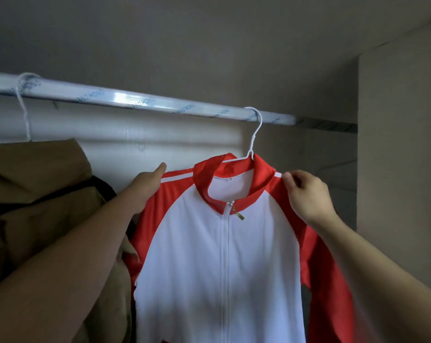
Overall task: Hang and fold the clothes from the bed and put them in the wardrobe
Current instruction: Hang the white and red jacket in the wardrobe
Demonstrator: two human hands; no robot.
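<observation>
Both hands (146,183) (308,194) raised, fingers pinching

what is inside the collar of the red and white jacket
A white hanger runs into the jacket collar, its hook over the wardrobe rail. The white inner back lining shows through the neck opening. The hanger's arms are covered by the shoulders, where the left hand and right hand rest.

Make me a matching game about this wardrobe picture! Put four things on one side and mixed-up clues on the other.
Things:
1. jacket
2. white hanger
3. brown coat
4. right hand

Clues:
A. hooked over the shiny rail
B. pinching the jacket's shoulder
C. red and white, zipped up
D. hanging at the far left, on another hanger

Pairs: 1-C, 2-A, 3-D, 4-B
</observation>
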